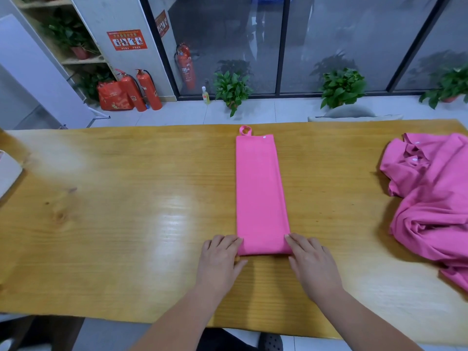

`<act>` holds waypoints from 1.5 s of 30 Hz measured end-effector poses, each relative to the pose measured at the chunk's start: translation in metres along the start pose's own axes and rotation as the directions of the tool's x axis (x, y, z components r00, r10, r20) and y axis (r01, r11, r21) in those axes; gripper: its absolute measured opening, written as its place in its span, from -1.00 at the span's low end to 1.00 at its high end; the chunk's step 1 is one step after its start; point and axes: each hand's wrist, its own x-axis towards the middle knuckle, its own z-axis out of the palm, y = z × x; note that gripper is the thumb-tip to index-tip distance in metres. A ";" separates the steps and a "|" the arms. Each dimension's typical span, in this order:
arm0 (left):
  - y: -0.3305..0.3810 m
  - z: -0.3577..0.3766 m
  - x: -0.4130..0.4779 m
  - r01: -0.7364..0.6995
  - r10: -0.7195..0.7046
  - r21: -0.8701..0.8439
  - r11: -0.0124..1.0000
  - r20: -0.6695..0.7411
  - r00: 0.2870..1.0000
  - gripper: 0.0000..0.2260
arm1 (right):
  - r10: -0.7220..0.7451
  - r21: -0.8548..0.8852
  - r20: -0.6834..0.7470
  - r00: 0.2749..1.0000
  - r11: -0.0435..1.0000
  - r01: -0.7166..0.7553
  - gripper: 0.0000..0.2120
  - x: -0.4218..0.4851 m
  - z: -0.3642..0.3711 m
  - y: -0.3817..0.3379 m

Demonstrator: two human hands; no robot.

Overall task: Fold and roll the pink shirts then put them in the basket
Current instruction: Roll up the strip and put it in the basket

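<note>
A pink shirt [259,188] lies folded into a long narrow strip on the wooden table [121,198], running away from me, its near end rounded as if turned over once. My left hand [221,257] holds the near left corner of the strip, fingers on top and thumb at the edge below. My right hand [312,262] rests with straight fingers at the near right corner. A heap of unfolded pink shirts [430,196] lies at the table's right end. No basket is clearly in view.
A white object [7,173] pokes in at the table's left edge. Beyond the far edge sit a grey chair back [354,114], potted plants [231,89] and red fire extinguishers [148,89] on the floor.
</note>
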 end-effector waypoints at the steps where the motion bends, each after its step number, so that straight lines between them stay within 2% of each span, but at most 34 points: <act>1: 0.001 -0.002 0.004 0.023 -0.023 0.009 1.000 0.043 0.999 -0.54 | 0.014 0.010 0.022 1.000 1.000 -0.015 -0.44 0.003 -0.002 0.001; 4: 0.001 -0.008 0.016 0.088 -0.086 -0.010 0.996 0.125 0.988 -0.57 | 0.061 0.046 0.095 0.994 0.997 -0.066 -0.45 0.017 -0.010 0.001; 9: -0.002 -0.017 0.025 0.205 -0.166 -0.191 0.960 0.200 0.966 -0.58 | 0.099 0.205 0.199 0.975 0.969 -0.140 -0.52 0.034 -0.017 0.008; 14: -0.008 -0.016 0.013 0.319 -0.232 -0.428 0.846 0.243 0.942 -0.59 | 0.187 0.396 0.257 0.948 0.874 -0.280 -0.53 0.024 -0.020 0.012; 21: -0.014 -0.018 0.001 0.392 -0.221 -0.551 0.736 0.352 0.910 -0.73 | 0.289 0.580 0.302 0.908 0.700 -0.416 -0.60 -0.001 -0.020 0.010; 23: -0.015 -0.022 0.004 0.393 -0.200 -0.571 0.721 0.372 0.906 -0.75 | 0.287 0.576 0.308 0.907 0.703 -0.417 -0.58 -0.003 -0.021 0.010; 25: -0.017 -0.023 0.010 0.380 -0.214 -0.557 0.739 0.340 0.916 -0.75 | 0.285 0.527 0.256 0.924 0.760 -0.380 -0.57 0.000 -0.020 0.009; 27: -0.016 -0.022 0.019 0.300 -0.221 -0.484 0.822 0.214 0.951 -0.77 | 0.283 0.439 0.141 0.949 0.841 -0.316 -0.62 0.007 -0.023 0.007; 29: -0.011 -0.022 0.028 0.157 -0.137 -0.336 0.929 0.084 0.987 -0.86 | 0.198 0.293 0.002 0.980 0.937 -0.189 -0.76 0.014 -0.025 0.004; 32: -0.003 -0.018 0.034 0.011 -0.006 -0.120 0.993 0.040 0.999 -0.97 | 0.024 0.108 -0.101 0.995 0.994 -0.013 -0.88 0.018 -0.020 0.002; 36: -0.001 -0.007 0.016 -0.010 0.008 -0.056 0.998 -0.038 0.999 -0.85 | 0.003 0.038 -0.107 0.994 0.999 0.001 -0.64 0.007 -0.003 0.004; 37: -0.002 -0.006 0.011 -0.008 0.006 -0.063 0.998 -0.032 0.999 -0.79 | 0.000 0.030 -0.112 0.994 1.000 0.004 -0.66 0.004 -0.002 0.004; 39: -0.006 -0.007 0.007 0.000 0.002 -0.045 0.999 0.029 1.000 -0.63 | 0.009 0.039 -0.106 0.994 0.999 -0.004 -0.67 0.001 -0.004 0.003; 41: -0.009 -0.009 0.008 -0.006 0.007 -0.012 1.000 0.100 0.995 -0.51 | 0.023 0.044 -0.043 0.999 0.999 -0.021 -0.54 0.002 -0.007 0.002; 43: -0.008 -0.013 0.013 0.005 -0.005 -0.002 1.000 0.147 0.989 -0.47 | 0.033 0.034 0.026 0.999 0.999 -0.034 -0.44 0.006 -0.008 0.005; 45: -0.005 -0.017 0.020 0.039 -0.035 -0.022 0.999 0.163 0.986 -0.49 | 0.050 0.051 0.075 0.996 0.997 -0.053 -0.43 0.012 -0.010 0.006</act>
